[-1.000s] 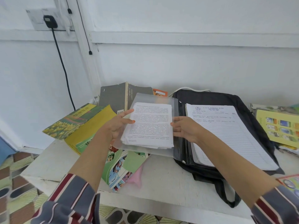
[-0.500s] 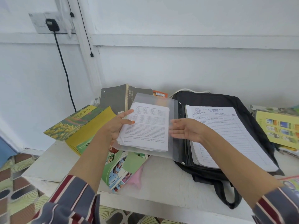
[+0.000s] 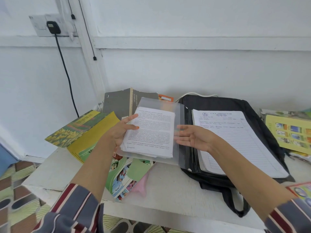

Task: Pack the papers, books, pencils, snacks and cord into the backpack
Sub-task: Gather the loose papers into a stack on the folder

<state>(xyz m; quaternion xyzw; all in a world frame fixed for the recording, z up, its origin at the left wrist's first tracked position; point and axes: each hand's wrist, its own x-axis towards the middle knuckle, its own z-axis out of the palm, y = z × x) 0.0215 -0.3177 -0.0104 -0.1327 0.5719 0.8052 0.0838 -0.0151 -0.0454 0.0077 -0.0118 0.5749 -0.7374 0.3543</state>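
- The left hand (image 3: 120,133) reaches forward from a striped sleeve, forearm stretched over the near edge of the white table (image 3: 168,192).
- It grips the left edge of a translucent clear plastic folder (image 3: 178,115). Its thumb lies across the top sheet and its forefinger points along the upper left corner. The other fingers are hidden beneath.
- A stack of printed white papers (image 3: 151,132) sits in that folder, slightly fanned at the lower edge. The folder is held up off the table, tilted towards the camera.
- The right hand (image 3: 193,138) is released, palm turned inward and up, fingers straight. Its fingertips show through the folder's right margin, so they sit beneath the plastic. I cannot tell whether they bear its weight.
- The folder hangs between the two hands, just left of the open black fabric backpack (image 3: 252,105), its right edge overlapping the bag's left rim.
- A pad of lined white paper (image 3: 235,142) lies flat inside the backpack, under the right forearm.
- Below the folder lie a green comic-covered book (image 3: 124,177), a yellow-and-green book (image 3: 84,130) and a grey book (image 3: 117,103).
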